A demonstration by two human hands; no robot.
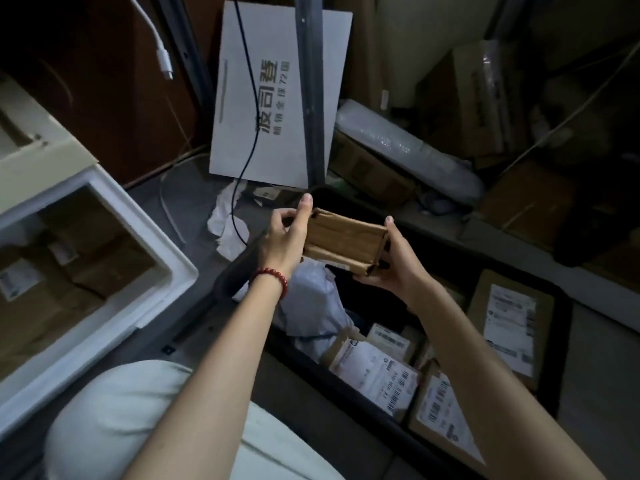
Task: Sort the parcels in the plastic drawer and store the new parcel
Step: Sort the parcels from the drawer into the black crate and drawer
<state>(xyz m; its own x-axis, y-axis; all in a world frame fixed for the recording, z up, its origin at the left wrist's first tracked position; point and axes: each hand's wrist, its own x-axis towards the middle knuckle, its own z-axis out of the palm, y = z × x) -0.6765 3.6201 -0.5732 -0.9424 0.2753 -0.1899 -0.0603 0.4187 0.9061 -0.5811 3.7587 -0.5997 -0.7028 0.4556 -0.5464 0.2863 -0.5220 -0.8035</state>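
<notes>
We hold the box (346, 242) in the air over the far end of the drawer (339, 393), apart from everything below it. Our left hand (287, 237) grips its left end, thumb pressed up along the edge and fingers curled behind; our right hand (394, 268) cups the near right corner, fingers wrapped under it. With only the ends held, we judge a loose grip could let the box tip and drop onto the grey bag (311, 306) beneath. The right end looks slightly gapped at its flap, so tilting that way might spill what is inside, though we cannot tell if it is sealed. The labelled parcels (377, 379) crowd the near half of the drawer, so forcing the box in there could crush or jam it. The black cable (233, 211) hangs just left of our left hand and could snag.
</notes>
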